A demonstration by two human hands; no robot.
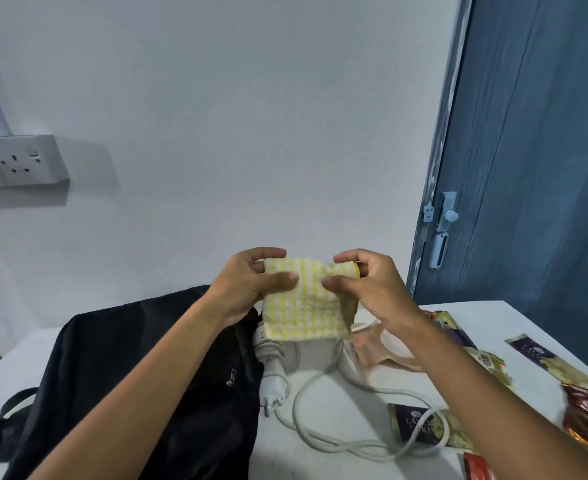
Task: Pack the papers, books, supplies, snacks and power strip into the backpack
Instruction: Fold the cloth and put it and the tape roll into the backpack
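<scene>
between both hands (pixel 311 282): yellow cloth (pixel 306 303)

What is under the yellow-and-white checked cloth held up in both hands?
Below the yellow-and-white checked cloth lies the white power strip with its looping cord on the white table. The cloth covers the strip's far end.

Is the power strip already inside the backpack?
No, the white power strip lies on the table beside the black backpack, its cord looped there.

Our count of the table (pixel 320 386)

We see one black backpack (pixel 129 375), one power strip (pixel 271 362), one yellow checked cloth (pixel 306 299) — held by two hands — and at least five snack packets, of which the purple sachets (pixel 413 424) number three.
</scene>
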